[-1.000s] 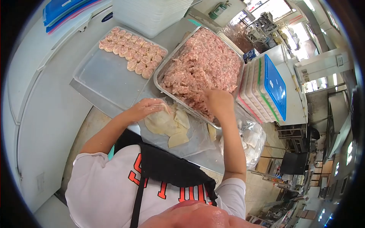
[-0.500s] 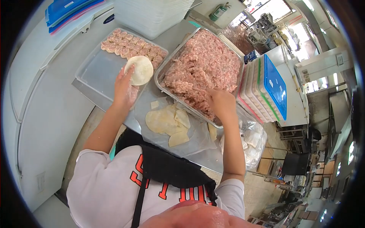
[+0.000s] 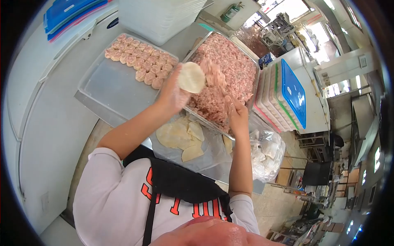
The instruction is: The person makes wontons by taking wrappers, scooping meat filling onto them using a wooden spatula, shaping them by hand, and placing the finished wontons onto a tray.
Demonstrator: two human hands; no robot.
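My left hand (image 3: 171, 95) holds a pale round dough wrapper (image 3: 191, 78), perhaps several stacked, over the near left rim of a metal tray (image 3: 193, 112). Ground meat (image 3: 230, 53) fills that tray. My right hand (image 3: 237, 112) is closed around a thin utensil at the tray's near right side. A lump of meat (image 3: 214, 74) coats its far end, hiding its shape, close beside the wrapper. To the left lies a clear plastic tray (image 3: 106, 88) with rows of filled dumplings (image 3: 139, 57) along its far side.
Loose dough sheets (image 3: 178, 133) lie on plastic at the table's near edge. A plastic bag of white pieces (image 3: 266, 153) sits at the right corner. Filled containers with a blue lid (image 3: 294, 94) stand right of the meat, and stacked clear containers (image 3: 158, 18) behind.
My left hand has carried the wrapper rightward from the dumpling tray to the meat. My right hand has raised the utensil with a lump of meat on it.
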